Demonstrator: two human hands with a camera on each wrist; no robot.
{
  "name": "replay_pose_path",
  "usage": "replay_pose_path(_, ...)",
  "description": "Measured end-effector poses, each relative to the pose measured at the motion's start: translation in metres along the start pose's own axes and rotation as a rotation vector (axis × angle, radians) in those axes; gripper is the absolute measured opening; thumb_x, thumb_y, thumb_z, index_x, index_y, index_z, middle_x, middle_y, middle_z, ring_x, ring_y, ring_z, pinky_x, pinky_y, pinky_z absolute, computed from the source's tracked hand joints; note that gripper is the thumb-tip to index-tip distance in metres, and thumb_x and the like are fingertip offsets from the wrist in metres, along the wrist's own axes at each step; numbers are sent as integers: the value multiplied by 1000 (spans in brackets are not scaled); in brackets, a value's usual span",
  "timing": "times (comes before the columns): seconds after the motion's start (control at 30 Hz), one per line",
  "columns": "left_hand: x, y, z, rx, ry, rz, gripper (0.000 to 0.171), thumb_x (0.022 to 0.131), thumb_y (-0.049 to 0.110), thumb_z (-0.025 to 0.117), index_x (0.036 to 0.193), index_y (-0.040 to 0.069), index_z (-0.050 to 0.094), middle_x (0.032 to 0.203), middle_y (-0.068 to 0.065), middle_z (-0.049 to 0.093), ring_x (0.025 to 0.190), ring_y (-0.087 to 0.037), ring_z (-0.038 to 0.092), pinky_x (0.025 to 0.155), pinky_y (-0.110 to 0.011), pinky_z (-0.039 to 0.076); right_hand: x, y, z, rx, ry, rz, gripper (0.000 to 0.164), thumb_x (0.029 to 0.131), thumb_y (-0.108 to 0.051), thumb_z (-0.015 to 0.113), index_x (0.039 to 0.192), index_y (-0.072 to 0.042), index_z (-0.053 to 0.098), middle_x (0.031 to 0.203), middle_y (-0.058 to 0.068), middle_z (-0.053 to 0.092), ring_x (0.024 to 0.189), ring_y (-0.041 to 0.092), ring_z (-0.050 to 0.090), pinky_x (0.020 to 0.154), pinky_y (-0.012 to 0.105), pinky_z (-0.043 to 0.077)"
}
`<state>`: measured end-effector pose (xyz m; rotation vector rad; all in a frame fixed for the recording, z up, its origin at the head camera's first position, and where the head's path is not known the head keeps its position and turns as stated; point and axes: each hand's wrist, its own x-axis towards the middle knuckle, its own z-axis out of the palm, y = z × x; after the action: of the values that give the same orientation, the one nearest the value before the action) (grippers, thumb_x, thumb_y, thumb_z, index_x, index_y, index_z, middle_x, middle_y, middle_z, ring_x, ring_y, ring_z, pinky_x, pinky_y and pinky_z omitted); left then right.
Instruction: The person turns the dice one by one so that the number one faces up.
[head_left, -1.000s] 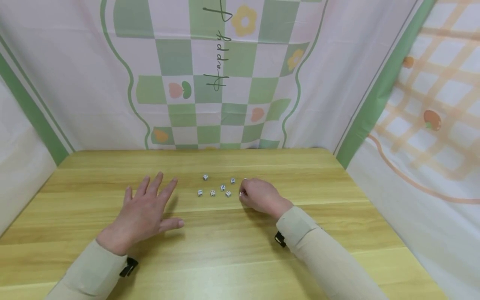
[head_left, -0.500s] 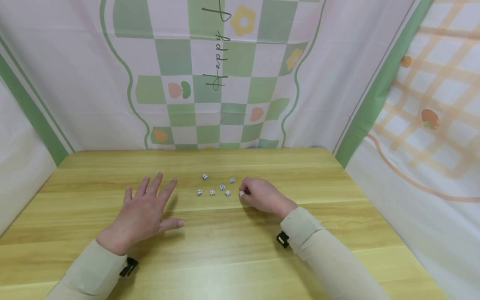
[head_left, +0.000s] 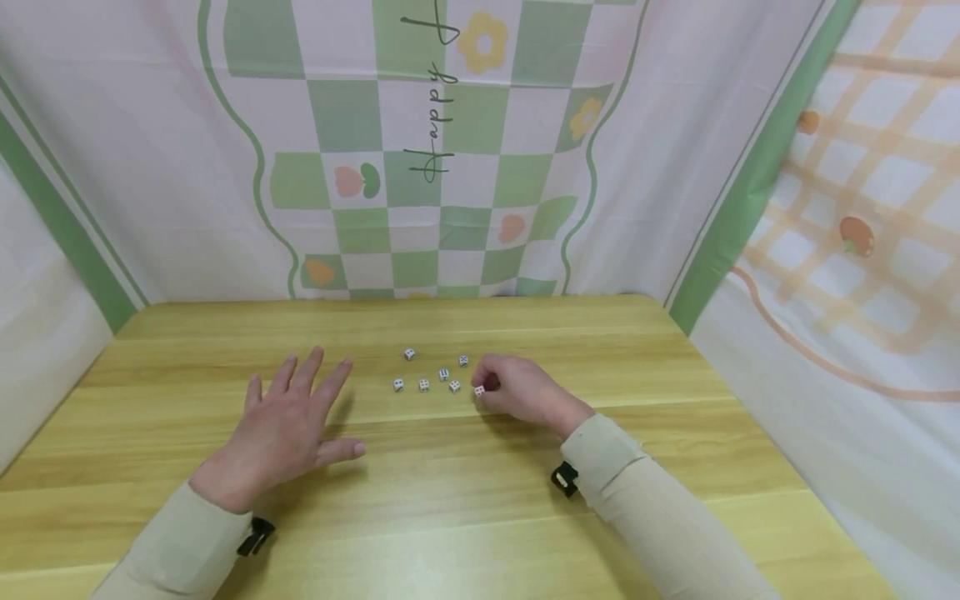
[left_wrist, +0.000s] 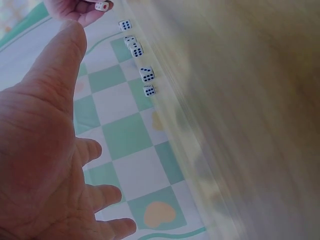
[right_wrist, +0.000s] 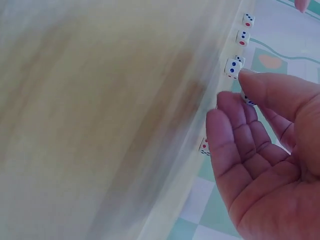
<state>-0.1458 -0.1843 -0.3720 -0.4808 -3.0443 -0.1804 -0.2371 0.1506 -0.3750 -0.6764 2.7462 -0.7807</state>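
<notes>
My right hand [head_left: 521, 392] pinches a small white die [head_left: 480, 391] between thumb and fingertips, low by the table. In the right wrist view the thumb partly covers that die [right_wrist: 248, 98]; the left wrist view shows a red pip on its face. Left of this hand lie a front row of dice, with one die [head_left: 453, 387] nearest, then another die [head_left: 424, 385] and the leftmost die [head_left: 398, 385]. Behind them are a die [head_left: 444, 375], a die [head_left: 463, 361] and a die [head_left: 409, 354]. My left hand [head_left: 281, 442] has its fingers spread, holding nothing, left of the dice.
A wooden table [head_left: 420, 508] carries everything. Another die [right_wrist: 204, 146] shows partly behind the right fingers in the right wrist view. A checkered cloth [head_left: 416, 179] hangs behind the table's far edge, and a plaid cloth [head_left: 870, 183] hangs at the right.
The die in my right hand has shifted slightly left and nearer, with the fingertips. A die peeking out beyond the right knuckles earlier is now hidden. My left hand stays nearly still.
</notes>
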Motion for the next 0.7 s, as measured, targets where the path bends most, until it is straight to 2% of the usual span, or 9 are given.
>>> replay_pose_path(0.3, -1, 0, 1, -7, 1, 4, 106, 87, 74, 66, 167, 17, 25, 169, -29, 18, 148, -62, 23, 104, -89, 18, 2, 4, 1, 129, 4, -15, 18, 87, -5, 78, 100, -14, 69, 96, -2, 68, 93, 13, 62, 89, 35, 54)
replay_pose_path(0.53, -1, -1, 1, -9, 9, 8, 106, 87, 74, 67, 166, 17, 26, 168, -30, 20, 148, -62, 24, 104, -88, 19, 1, 6, 1, 255, -16, 23, 18, 88, -6, 76, 105, -9, 71, 100, 1, 70, 94, 14, 63, 86, 32, 55)
replay_pose_path(0.7, -1, 0, 0, -13, 13, 10, 104, 87, 73, 67, 166, 17, 28, 168, -30, 20, 147, -62, 25, 104, -88, 19, 1, 9, 2, 370, -28, 42, 13, 95, -13, 73, 107, -7, 71, 103, 4, 70, 95, 15, 66, 86, 32, 57)
